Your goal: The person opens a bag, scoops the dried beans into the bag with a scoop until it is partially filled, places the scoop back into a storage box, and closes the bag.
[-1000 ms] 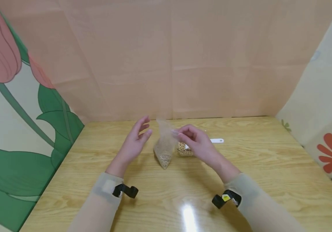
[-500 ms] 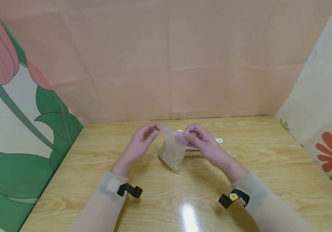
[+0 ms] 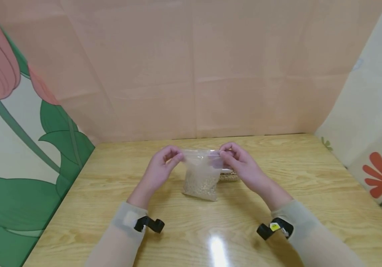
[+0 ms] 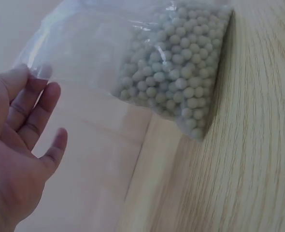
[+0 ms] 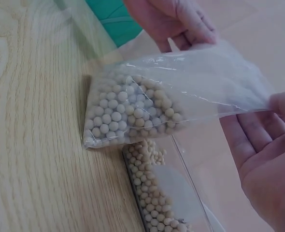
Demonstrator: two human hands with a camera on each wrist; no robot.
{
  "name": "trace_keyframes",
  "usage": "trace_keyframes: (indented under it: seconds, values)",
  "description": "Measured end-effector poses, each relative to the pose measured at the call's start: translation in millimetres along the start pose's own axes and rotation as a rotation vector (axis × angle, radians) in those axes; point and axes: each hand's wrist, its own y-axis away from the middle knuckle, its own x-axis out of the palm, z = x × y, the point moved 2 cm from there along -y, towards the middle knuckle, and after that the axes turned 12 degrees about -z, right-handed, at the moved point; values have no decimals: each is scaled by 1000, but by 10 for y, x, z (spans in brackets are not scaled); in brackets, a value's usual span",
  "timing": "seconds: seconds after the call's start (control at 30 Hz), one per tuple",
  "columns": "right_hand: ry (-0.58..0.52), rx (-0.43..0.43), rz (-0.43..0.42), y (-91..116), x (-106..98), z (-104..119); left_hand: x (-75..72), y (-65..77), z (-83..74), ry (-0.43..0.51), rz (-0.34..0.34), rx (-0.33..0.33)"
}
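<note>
A clear plastic zip bag (image 3: 201,176) stands upright on the table, its lower part filled with small beige balls (image 4: 176,58). My left hand (image 3: 162,165) pinches the bag's top left corner between thumb and fingertips. At the top right corner my right hand (image 3: 241,163) pinches the bag the same way. The bag's mouth edge is stretched flat between the two hands. In the right wrist view, the bag (image 5: 133,104) leans close to a clear box (image 5: 154,188) of similar balls, partly hidden behind it in the head view.
The wood-grain table (image 3: 191,230) runs back to a plain pinkish cloth backdrop (image 3: 191,74). A white scoop-like piece (image 5: 176,186) lies in the box of balls. Flower-printed panels flank the table at left (image 3: 7,148) and right (image 3: 377,167).
My left hand has come to the bag and taken its left corner. The bag has turned to face me and spread wide, and my right hand has shifted slightly right.
</note>
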Motion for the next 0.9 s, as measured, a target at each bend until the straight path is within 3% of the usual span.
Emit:
trace_keyframes:
  seconds: [0.27,0.43,0.63,0.9]
  values:
    - [-15,-17,-27,-32,-66,8,13,85,-148,-85,-37,67]
    - [35,9,-35,-60,-88,16,30,117,-175,-113,-68,98]
    - [209,6,-31,-124,-79,114,37,133,-133,-104,-86,100]
    - [475,-44,-8,-196,198,471,53,139,-144,-87,-90,95]
